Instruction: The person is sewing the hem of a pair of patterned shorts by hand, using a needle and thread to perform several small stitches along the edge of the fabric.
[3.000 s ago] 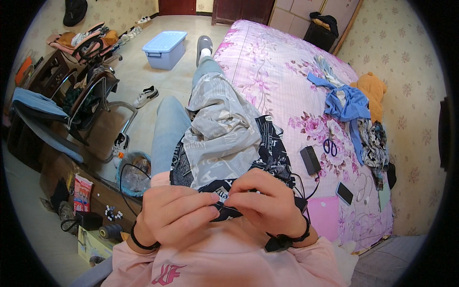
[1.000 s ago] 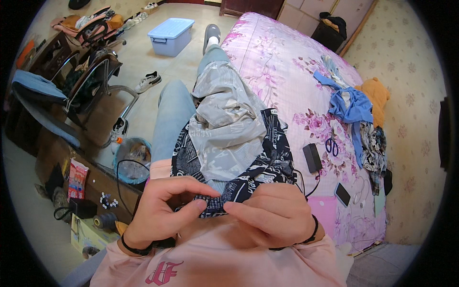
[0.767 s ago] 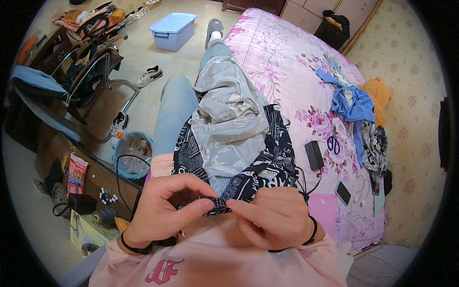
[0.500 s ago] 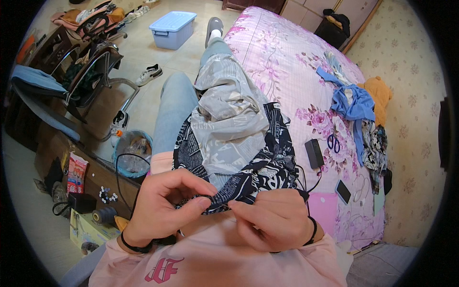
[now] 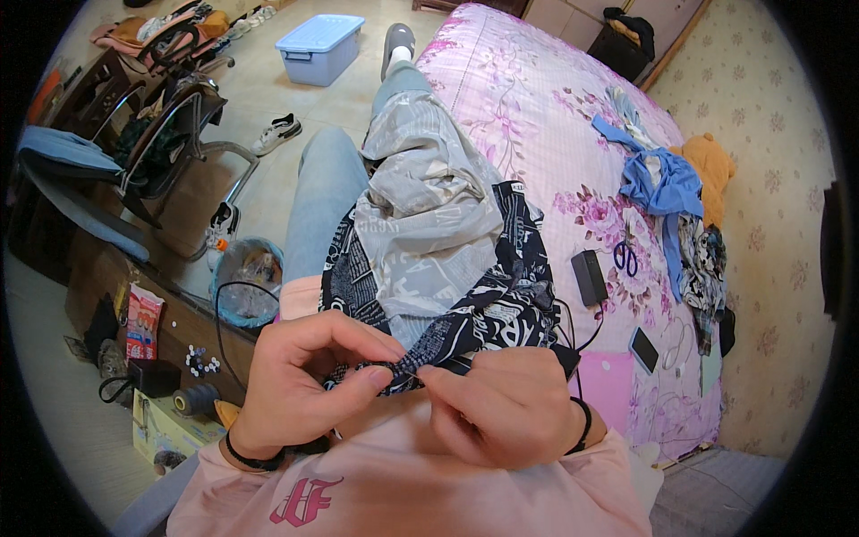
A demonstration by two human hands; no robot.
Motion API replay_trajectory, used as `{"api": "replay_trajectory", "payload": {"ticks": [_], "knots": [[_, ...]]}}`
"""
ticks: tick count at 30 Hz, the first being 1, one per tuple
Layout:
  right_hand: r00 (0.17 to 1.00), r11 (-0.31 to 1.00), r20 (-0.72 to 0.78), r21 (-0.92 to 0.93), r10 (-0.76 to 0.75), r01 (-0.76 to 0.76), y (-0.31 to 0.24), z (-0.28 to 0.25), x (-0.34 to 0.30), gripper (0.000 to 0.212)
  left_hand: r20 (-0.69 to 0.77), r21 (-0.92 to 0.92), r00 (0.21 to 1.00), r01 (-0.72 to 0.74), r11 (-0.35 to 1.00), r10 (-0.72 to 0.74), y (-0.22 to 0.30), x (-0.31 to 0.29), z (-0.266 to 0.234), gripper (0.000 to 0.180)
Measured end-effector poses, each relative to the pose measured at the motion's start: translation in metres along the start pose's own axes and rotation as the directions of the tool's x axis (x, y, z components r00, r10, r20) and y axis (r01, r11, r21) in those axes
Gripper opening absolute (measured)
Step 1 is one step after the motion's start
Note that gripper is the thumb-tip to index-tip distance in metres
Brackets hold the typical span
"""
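Black-and-white printed garment (image 5: 519, 304) is bunched over somebody's light blue jeans (image 5: 327, 183), right alongside the bed (image 5: 497, 85). Left hand (image 5: 309, 385) is pinching a fold of it, thumb against fingertips. Right hand (image 5: 506, 403) is just beside that, tips squeezed together on what looks like a thin needle-like thing (image 5: 414, 374), too tiny for me to be sure. On the bed there's a black power adapter (image 5: 589, 277), dark blue scissors (image 5: 625, 259) and a phone (image 5: 643, 350). Blue lidded box (image 5: 319, 55) sits on the floor (image 5: 255, 103) near the bed's far end.
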State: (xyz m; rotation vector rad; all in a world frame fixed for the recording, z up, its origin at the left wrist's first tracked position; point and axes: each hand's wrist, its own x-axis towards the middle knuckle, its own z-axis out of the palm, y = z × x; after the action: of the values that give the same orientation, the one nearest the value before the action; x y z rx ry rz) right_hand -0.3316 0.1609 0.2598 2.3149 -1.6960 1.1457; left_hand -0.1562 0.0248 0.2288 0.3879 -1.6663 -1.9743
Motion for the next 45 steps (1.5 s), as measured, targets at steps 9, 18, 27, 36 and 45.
{"api": "replay_trajectory", "payload": {"ticks": [9,18,27,36,45], "knots": [[1.000,0.999,-0.013,0.020,0.027,-0.027,0.0009,0.0028,-0.0011,0.027,-0.007,-0.044,1.000,0.002,0.999,-0.002,-0.0015,0.0002,0.0005,0.017],[0.998,0.999,-0.061,0.034,-0.004,0.006,0.0038,0.0065,-0.0007,0.031,0.001,-0.060,1.000,-0.003,0.998,0.003,-0.0010,-0.0014,0.0001,0.016],[0.998,0.999,-0.069,0.035,0.001,0.002,0.0038,0.0061,-0.0006,0.031,0.012,-0.044,1.000,-0.018,0.999,0.019,0.0000,-0.0005,0.0002,0.016],[0.999,0.999,-0.004,0.010,0.040,-0.040,0.0000,0.0034,0.0007,0.024,0.020,-0.061,1.000,-0.012,0.998,0.013,-0.0020,-0.0006,-0.0009,0.015],[0.999,0.999,0.009,0.011,0.048,-0.048,-0.0004,0.0035,0.0008,0.026,0.028,-0.005,0.998,-0.047,0.999,0.047,0.0017,0.0032,0.0002,0.014]]}}
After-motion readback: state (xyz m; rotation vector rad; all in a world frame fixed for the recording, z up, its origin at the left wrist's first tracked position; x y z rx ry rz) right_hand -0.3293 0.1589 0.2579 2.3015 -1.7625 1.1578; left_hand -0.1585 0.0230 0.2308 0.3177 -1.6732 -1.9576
